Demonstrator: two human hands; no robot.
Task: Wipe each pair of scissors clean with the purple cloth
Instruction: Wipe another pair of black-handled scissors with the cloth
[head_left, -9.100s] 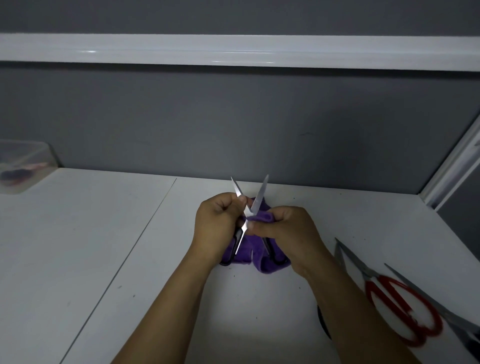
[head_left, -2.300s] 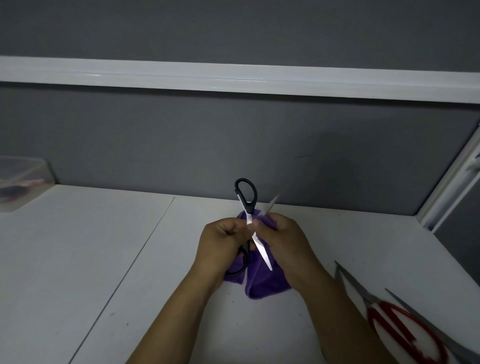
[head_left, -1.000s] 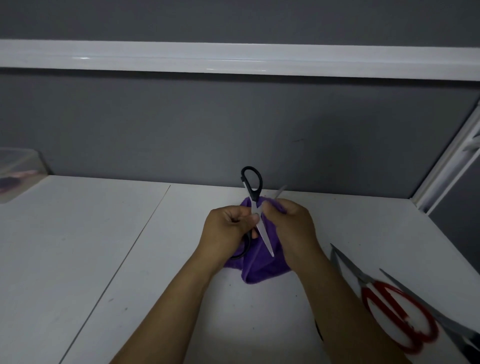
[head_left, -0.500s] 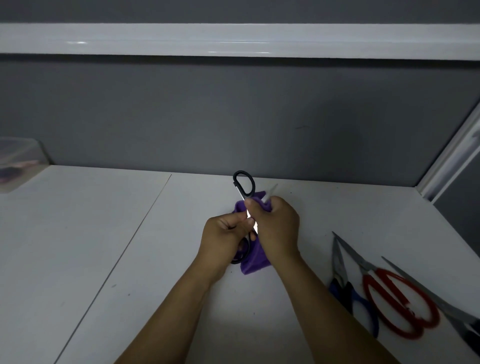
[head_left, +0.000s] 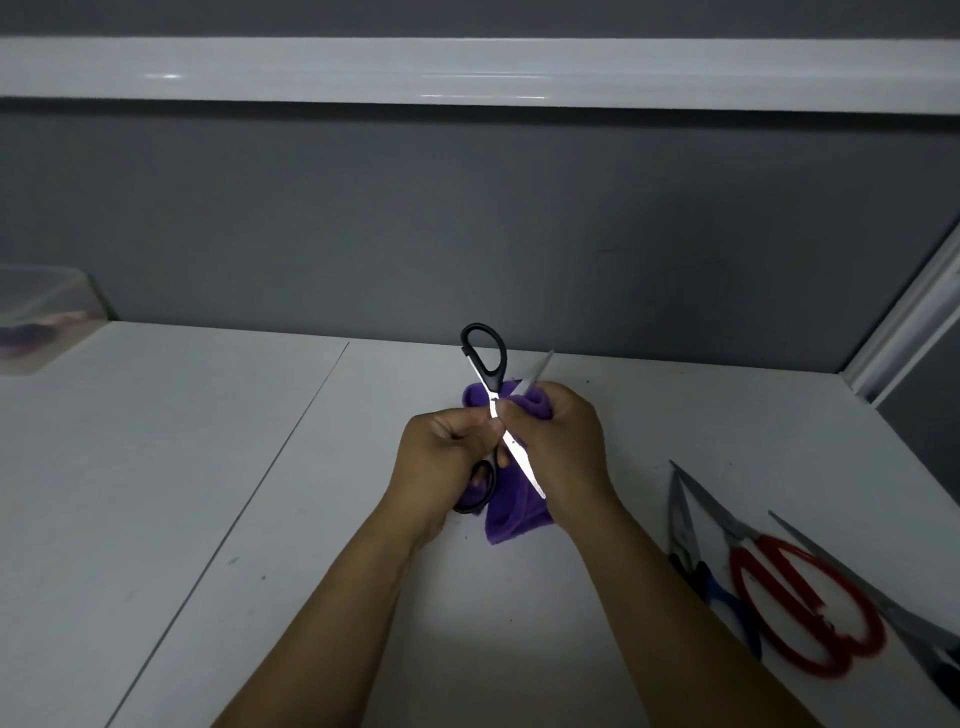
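The step in hand looks like the wiping of the black-handled scissors (head_left: 522, 460), which are held just above the tabletop (head_left: 208, 467) at the centre of the view, spread open in an X. The left hand (head_left: 447, 457) has its fingers curled round the pair at the pivot, above the lower handle loop. The right hand (head_left: 561, 447) has its fingers clenched on the purple cloth (head_left: 514, 512), pinching it round one blade while the rest of the cloth hangs down to the tabletop. That wrapped blade points to 1 o'clock, with only its tip showing beyond the cloth. The bare blade points to 5 o'clock, its long axis running up through the pivot to the handle loop at 12 o'clock. The next move seems to call for drawing the cloth along the wrapped blade toward its tip, with the pinch kept on the flat sides and off the edge. The bare blade would likely follow. At 4 o'clock from the hands, red-handled scissors (head_left: 727, 519) and blue-handled scissors (head_left: 678, 514) lie on the tabletop, apart from the hands; whether they are already wiped cannot be told.
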